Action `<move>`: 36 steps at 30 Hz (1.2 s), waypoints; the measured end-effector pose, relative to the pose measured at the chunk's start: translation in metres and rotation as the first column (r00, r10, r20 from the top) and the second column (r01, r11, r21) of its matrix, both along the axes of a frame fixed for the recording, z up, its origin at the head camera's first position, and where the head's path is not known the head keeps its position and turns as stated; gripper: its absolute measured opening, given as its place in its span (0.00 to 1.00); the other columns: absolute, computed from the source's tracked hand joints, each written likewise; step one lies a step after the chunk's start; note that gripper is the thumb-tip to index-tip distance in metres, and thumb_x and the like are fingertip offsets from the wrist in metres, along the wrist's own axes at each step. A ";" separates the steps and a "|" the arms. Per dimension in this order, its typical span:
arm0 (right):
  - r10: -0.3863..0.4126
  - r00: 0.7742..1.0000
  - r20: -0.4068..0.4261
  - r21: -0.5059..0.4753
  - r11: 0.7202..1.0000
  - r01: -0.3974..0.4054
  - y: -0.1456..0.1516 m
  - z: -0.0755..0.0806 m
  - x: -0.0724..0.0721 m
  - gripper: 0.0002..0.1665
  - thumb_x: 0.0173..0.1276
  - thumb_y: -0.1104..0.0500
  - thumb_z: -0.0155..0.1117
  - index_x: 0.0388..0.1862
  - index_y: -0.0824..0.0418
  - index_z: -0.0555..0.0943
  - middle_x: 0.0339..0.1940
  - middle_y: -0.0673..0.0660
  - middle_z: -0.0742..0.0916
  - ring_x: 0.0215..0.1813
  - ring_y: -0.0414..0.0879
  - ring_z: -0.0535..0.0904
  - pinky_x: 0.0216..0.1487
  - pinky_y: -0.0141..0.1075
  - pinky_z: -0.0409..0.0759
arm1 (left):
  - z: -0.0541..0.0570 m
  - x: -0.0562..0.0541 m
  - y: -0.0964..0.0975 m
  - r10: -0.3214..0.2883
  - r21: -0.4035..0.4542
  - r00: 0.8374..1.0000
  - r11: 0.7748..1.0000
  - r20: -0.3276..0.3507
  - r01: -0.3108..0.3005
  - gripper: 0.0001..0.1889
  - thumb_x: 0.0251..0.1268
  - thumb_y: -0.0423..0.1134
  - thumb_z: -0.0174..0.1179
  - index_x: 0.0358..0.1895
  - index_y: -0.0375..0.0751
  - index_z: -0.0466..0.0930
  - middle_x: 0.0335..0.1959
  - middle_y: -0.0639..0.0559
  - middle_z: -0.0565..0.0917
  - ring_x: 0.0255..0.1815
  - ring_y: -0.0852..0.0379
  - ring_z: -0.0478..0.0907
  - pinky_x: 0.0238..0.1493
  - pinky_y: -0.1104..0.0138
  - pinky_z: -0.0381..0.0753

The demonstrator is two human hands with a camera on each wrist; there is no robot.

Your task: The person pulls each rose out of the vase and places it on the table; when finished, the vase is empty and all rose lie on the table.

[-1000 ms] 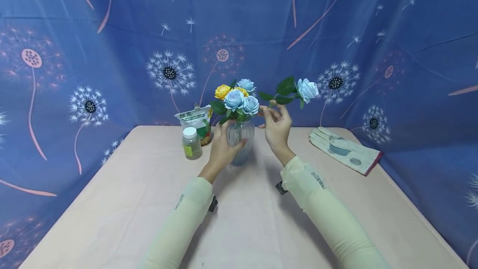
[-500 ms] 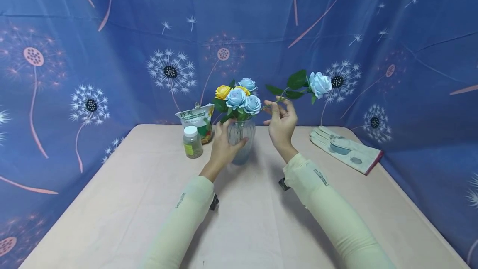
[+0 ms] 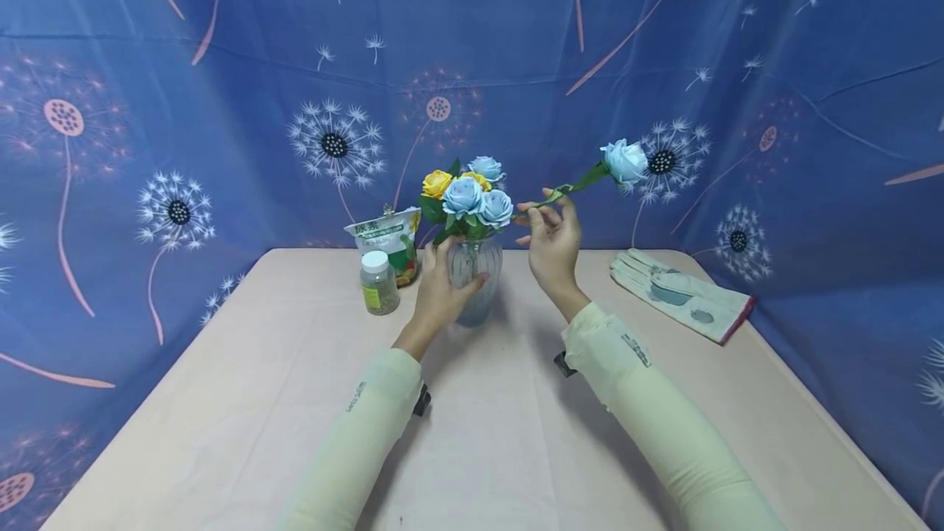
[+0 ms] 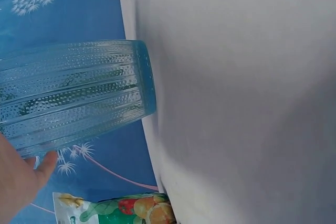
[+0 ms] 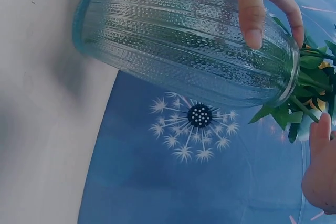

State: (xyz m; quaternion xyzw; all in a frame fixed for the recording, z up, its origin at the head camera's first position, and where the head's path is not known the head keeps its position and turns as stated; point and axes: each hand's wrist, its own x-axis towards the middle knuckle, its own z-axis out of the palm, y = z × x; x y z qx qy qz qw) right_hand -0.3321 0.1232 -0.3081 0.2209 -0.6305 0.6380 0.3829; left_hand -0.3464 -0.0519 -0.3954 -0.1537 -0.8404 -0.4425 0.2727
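Note:
A clear ribbed glass vase (image 3: 479, 279) stands upright on the table with blue roses (image 3: 463, 197) and yellow roses (image 3: 437, 183) in it. My left hand (image 3: 438, 289) grips the vase from its left side, near the neck; in the right wrist view its thumb (image 5: 251, 22) lies across the glass. Right of the bouquet, my right hand (image 3: 555, 251) pinches the green stem of another blue rose (image 3: 625, 162). That bloom points up and to the right, away from the vase, and the stem's lower end reaches close to the bouquet. The left wrist view shows the vase's blue-tinted base (image 4: 147, 80) on the cloth.
Left of the vase stand a jar with a white lid (image 3: 374, 262) and, behind it, a clipped white-and-green bag (image 3: 401, 246). A pair of pale work gloves (image 3: 682, 295) lies at the right. Patterned blue fabric (image 3: 516, 39) hangs behind the table (image 3: 472, 449).
My right hand has shifted slightly right with the held rose. The rose has turned on its stem, so its leaves, spread out before, now show narrowly. My left hand stays on the vase.

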 end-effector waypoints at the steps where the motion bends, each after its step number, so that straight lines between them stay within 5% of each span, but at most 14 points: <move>1: 0.003 1.000 -0.001 0.009 1.000 -0.003 0.000 0.002 0.002 0.20 0.75 0.71 0.52 0.63 0.75 0.66 0.44 0.73 0.84 0.40 0.72 0.82 0.27 0.36 0.83 | 0.000 0.000 0.000 -0.001 -0.001 1.000 1.000 0.005 0.001 0.38 0.56 0.54 0.72 0.67 0.64 0.60 0.66 0.42 0.62 0.66 0.36 0.66 0.56 0.37 0.73; 5: 0.002 1.000 -0.017 0.012 1.000 -0.002 -0.001 0.008 0.012 0.15 0.72 0.74 0.55 0.55 0.81 0.72 0.43 0.76 0.84 0.39 0.72 0.82 0.27 0.36 0.84 | 0.001 0.001 -0.001 -0.001 -0.005 1.000 1.000 0.026 0.001 0.38 0.56 0.55 0.72 0.67 0.64 0.60 0.67 0.41 0.61 0.66 0.36 0.67 0.56 0.38 0.73; 9: -0.020 1.000 -0.019 -0.040 0.999 0.020 0.005 0.005 0.002 0.12 0.71 0.70 0.60 0.49 0.79 0.78 0.41 0.74 0.86 0.38 0.70 0.84 0.27 0.33 0.84 | 0.001 0.002 -0.001 -0.003 0.004 0.999 1.000 0.032 0.003 0.38 0.56 0.54 0.72 0.67 0.64 0.60 0.66 0.41 0.61 0.65 0.36 0.67 0.56 0.38 0.73; 19: 0.006 0.999 -0.041 -0.198 0.980 -0.014 0.025 0.016 0.000 0.14 0.68 0.65 0.66 0.51 0.68 0.81 0.39 0.68 0.88 0.34 0.47 0.88 0.36 0.41 0.85 | 0.001 0.002 -0.001 -0.022 0.016 1.000 1.000 0.013 0.021 0.37 0.56 0.54 0.72 0.67 0.64 0.60 0.66 0.41 0.61 0.66 0.38 0.65 0.57 0.38 0.73; 31: 0.046 0.997 -0.054 -0.466 0.882 -0.066 0.064 0.054 0.016 0.17 0.64 0.67 0.68 0.48 0.68 0.74 0.36 0.68 0.88 0.35 0.53 0.88 0.34 0.35 0.85 | 0.000 -0.001 -0.001 -0.036 0.022 0.999 0.999 0.028 0.035 0.38 0.57 0.56 0.71 0.67 0.66 0.59 0.67 0.42 0.60 0.66 0.37 0.65 0.57 0.37 0.72; 36: 0.047 0.998 -0.048 -0.474 0.878 -0.064 0.078 0.062 0.025 0.19 0.63 0.67 0.69 0.49 0.68 0.71 0.37 0.69 0.88 0.37 0.57 0.88 0.35 0.37 0.85 | -0.001 -0.001 -0.001 -0.040 0.025 0.999 0.999 0.028 0.039 0.38 0.57 0.55 0.71 0.68 0.65 0.59 0.67 0.42 0.59 0.67 0.36 0.65 0.57 0.38 0.73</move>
